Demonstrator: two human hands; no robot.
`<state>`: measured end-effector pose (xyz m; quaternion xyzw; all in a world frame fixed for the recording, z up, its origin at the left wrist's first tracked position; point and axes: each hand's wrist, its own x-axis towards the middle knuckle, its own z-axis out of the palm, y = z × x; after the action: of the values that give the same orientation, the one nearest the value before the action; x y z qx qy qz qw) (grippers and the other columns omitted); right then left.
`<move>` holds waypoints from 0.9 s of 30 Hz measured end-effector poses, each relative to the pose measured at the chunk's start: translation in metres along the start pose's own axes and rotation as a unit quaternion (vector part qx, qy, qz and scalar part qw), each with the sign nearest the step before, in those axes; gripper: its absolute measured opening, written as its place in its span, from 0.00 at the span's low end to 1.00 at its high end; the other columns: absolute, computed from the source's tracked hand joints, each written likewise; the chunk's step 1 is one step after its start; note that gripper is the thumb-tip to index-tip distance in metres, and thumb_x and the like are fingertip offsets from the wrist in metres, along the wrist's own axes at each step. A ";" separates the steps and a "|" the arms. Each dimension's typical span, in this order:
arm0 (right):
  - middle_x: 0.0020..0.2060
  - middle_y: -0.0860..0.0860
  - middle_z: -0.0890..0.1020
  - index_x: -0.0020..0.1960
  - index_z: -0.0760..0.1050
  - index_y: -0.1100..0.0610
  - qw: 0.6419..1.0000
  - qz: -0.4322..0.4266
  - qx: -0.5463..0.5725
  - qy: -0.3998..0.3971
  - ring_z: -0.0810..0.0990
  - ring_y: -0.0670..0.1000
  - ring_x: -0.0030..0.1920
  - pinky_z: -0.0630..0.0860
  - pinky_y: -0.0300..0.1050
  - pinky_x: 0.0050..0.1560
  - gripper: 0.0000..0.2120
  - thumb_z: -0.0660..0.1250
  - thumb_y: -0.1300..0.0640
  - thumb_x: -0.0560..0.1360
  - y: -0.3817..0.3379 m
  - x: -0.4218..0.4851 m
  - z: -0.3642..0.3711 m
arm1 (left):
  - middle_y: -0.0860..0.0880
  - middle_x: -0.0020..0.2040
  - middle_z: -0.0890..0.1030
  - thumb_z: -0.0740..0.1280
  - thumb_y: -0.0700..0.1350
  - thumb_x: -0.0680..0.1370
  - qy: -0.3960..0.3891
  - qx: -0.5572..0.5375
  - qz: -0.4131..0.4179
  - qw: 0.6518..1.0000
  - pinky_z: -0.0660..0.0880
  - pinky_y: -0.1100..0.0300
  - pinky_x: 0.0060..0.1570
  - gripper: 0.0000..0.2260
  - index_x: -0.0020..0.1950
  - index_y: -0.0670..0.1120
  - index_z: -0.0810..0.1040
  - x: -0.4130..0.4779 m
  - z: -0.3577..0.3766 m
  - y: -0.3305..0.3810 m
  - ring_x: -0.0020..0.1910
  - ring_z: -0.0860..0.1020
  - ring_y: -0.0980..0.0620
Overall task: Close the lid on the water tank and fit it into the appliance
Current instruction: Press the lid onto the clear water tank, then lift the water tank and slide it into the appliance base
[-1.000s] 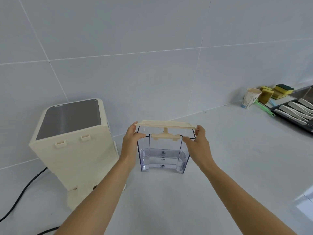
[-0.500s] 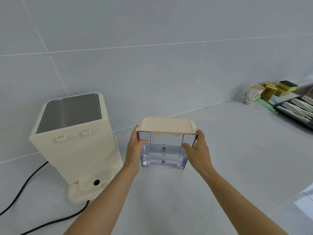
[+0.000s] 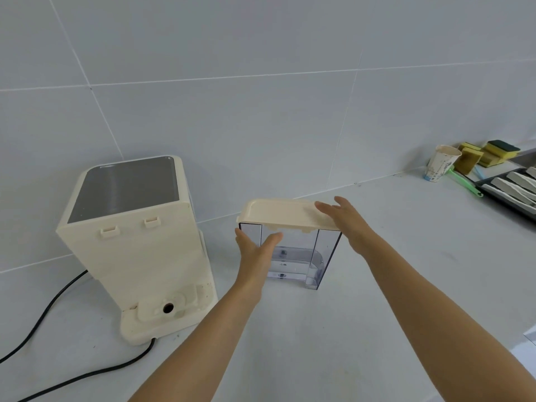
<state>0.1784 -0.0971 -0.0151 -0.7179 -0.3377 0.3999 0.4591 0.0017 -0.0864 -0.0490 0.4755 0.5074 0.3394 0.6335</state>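
Observation:
The clear plastic water tank [image 3: 301, 256] stands upright on the white counter, with its cream lid [image 3: 278, 212] lying flat on top. My left hand [image 3: 256, 250] rests against the tank's left front wall, fingers spread, thumb across the front face. My right hand [image 3: 348, 221] lies flat on the lid's right end, fingers extended. Neither hand visibly closes around anything. The cream appliance [image 3: 136, 236] stands to the left of the tank, its back toward me, with a round port [image 3: 168, 308] in the low base.
A black power cord [image 3: 58, 297] runs from the appliance's base across the counter to the left. At the far right stand a paper cup [image 3: 441, 166], yellow sponges [image 3: 490, 155], a green brush and a dark tray [image 3: 510, 190] of utensils. A tiled wall rises behind.
The lid came down from above the tank and now sits on it. My right hand moved from the lid's side onto its top; my left hand slid down to the tank's wall.

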 end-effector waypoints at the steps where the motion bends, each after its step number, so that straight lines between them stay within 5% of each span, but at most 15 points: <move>1: 0.71 0.55 0.64 0.72 0.56 0.56 1.000 -0.001 -0.008 -0.007 0.64 0.56 0.69 0.62 0.47 0.64 0.33 0.64 0.48 0.72 -0.001 0.003 0.000 | 0.50 0.77 0.46 0.65 0.54 0.72 0.006 0.009 -0.005 1.000 0.54 0.44 0.72 0.43 0.73 0.53 0.35 0.002 0.002 0.002 0.75 0.53 0.47; 5: 0.50 0.54 0.78 0.55 0.74 0.60 0.998 -0.006 -0.048 -0.047 0.75 0.56 0.51 0.68 0.44 0.50 0.18 0.68 0.50 0.70 0.001 0.011 -0.003 | 0.50 0.76 0.37 0.66 0.58 0.71 0.026 0.025 -0.016 0.999 0.50 0.44 0.73 0.47 0.72 0.48 0.31 0.005 0.013 0.011 0.76 0.45 0.48; 10: 0.38 0.52 0.74 0.42 0.75 0.58 0.995 -0.002 -0.074 -0.059 0.71 0.52 0.39 0.65 0.42 0.41 0.12 0.69 0.49 0.68 0.002 0.005 -0.008 | 0.47 0.76 0.35 0.65 0.58 0.72 0.045 0.046 -0.012 0.998 0.49 0.43 0.73 0.48 0.71 0.45 0.30 0.022 0.017 0.016 0.75 0.43 0.46; 16: 0.43 0.54 0.79 0.46 0.76 0.61 0.989 0.017 -0.108 -0.099 0.76 0.55 0.48 0.73 0.50 0.58 0.15 0.71 0.50 0.67 0.003 -0.012 -0.007 | 0.46 0.76 0.35 0.65 0.56 0.72 -0.008 0.102 0.010 0.995 0.53 0.47 0.73 0.47 0.71 0.45 0.29 0.043 0.011 0.021 0.75 0.49 0.46; 20: 0.48 0.60 0.80 0.49 0.77 0.64 0.983 0.026 -0.143 -0.108 0.77 0.58 0.51 0.73 0.51 0.60 0.19 0.70 0.49 0.68 0.001 -0.028 0.004 | 0.48 0.77 0.49 0.65 0.55 0.73 -0.084 0.122 -0.003 0.989 0.55 0.50 0.72 0.43 0.74 0.49 0.36 0.054 0.001 0.030 0.74 0.56 0.48; 23: 0.41 0.54 0.78 0.47 0.77 0.64 0.982 0.026 -0.156 -0.105 0.76 0.53 0.43 0.75 0.47 0.49 0.20 0.71 0.47 0.67 0.000 -0.036 0.016 | 0.50 0.71 0.65 0.62 0.52 0.76 -0.116 0.152 -0.004 0.981 0.60 0.60 0.64 0.32 0.74 0.47 0.50 0.061 -0.003 0.036 0.69 0.64 0.50; 27: 0.32 0.53 0.72 0.35 0.70 0.60 0.986 0.021 -0.152 -0.069 0.71 0.51 0.33 0.66 0.44 0.39 0.18 0.71 0.46 0.65 0.007 -0.047 0.037 | 0.51 0.61 0.72 0.57 0.50 0.79 -0.178 0.201 0.015 0.963 0.60 0.60 0.61 0.20 0.70 0.50 0.62 0.063 -0.009 0.046 0.62 0.69 0.52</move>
<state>0.1255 -0.1253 -0.0190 -0.7569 -0.4098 0.4022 0.3121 0.0119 -0.0118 -0.0254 0.6534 0.4372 0.1492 0.5997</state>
